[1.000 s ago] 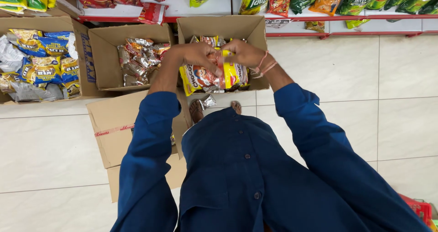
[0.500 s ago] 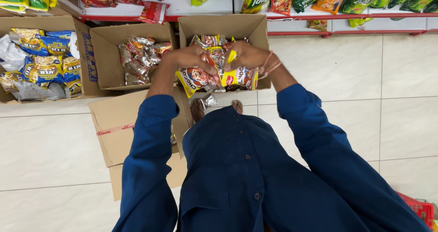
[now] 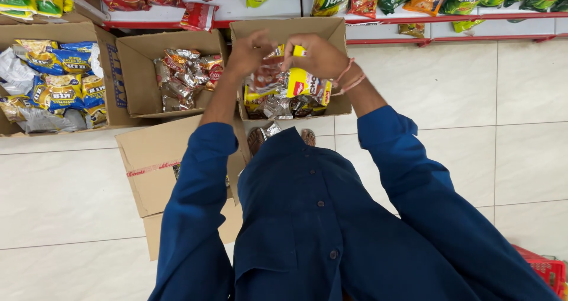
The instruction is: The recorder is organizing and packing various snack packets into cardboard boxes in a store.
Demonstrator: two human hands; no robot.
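**Both hands lift snack packets over the middle box**

Since half a second ago, both hands have risen a little higher above the open box and the bundle of packets came up with them. The left hand (image 3: 251, 54) is closed on the top of a red and silver snack packet (image 3: 266, 79). The right hand (image 3: 319, 55) is closed on a yellow and red snack packet (image 3: 302, 82); two pink bands sit on its wrist.

Three open cardboard boxes stand in a row on the tiled floor (image 3: 473, 129), against the bottom shelf (image 3: 414, 23). The middle box (image 3: 337, 32), under the hands, holds more silver and yellow packets. The box beside it (image 3: 139, 64) holds red and silver packets, heaped at its right side. The far left box (image 3: 106, 41) is full of blue and yellow packets, with some silver ones among them. A fourth box, the closed box (image 3: 154, 165), with a red tape stripe, lies nearer to the person, partly under the left sleeve.

On the shelf above lie red, green, orange and yellow bags; I cannot count them surely. A red basket (image 3: 547, 268) shows at the lower right corner.
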